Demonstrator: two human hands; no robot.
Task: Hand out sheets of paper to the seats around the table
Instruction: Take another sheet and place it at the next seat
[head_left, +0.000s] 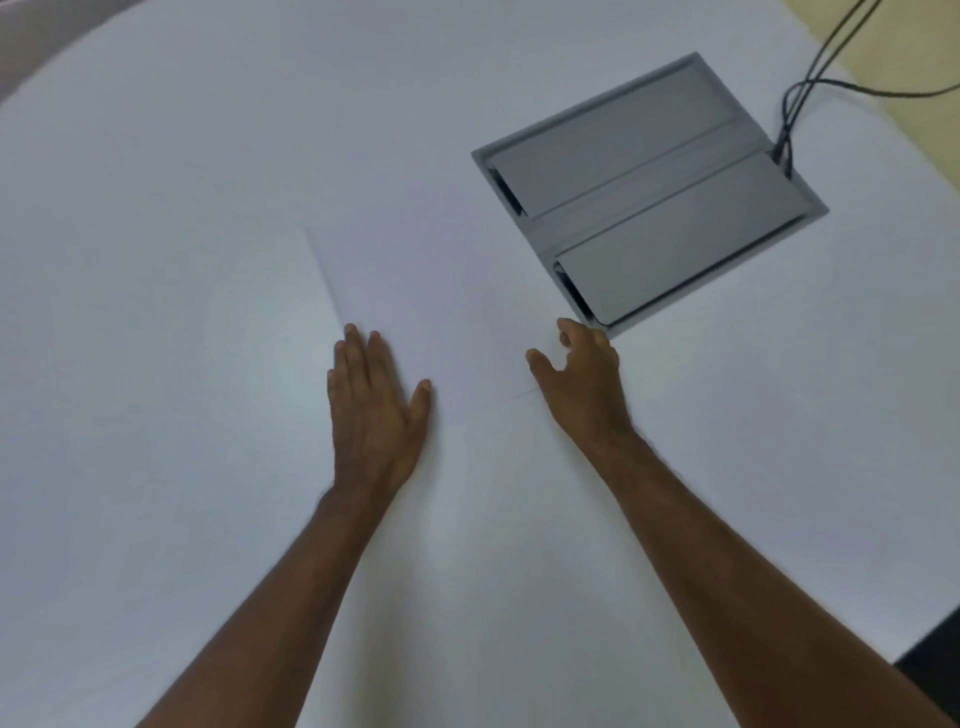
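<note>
White sheets of paper lie on the white table, hard to tell from its surface; one faint edge runs from the upper left down to my left fingertips. My left hand rests flat, palm down, on the paper, fingers together and thumb spread. My right hand hovers or rests to the right with fingers loosely curled and thumb out. A faint paper corner shows just left of its thumb. I cannot tell whether it pinches a sheet.
A grey cable box with two flap lids is set into the table at the upper right, just beyond my right hand. Black cables run out of its far corner toward the top right. The table's edge curves at the upper left.
</note>
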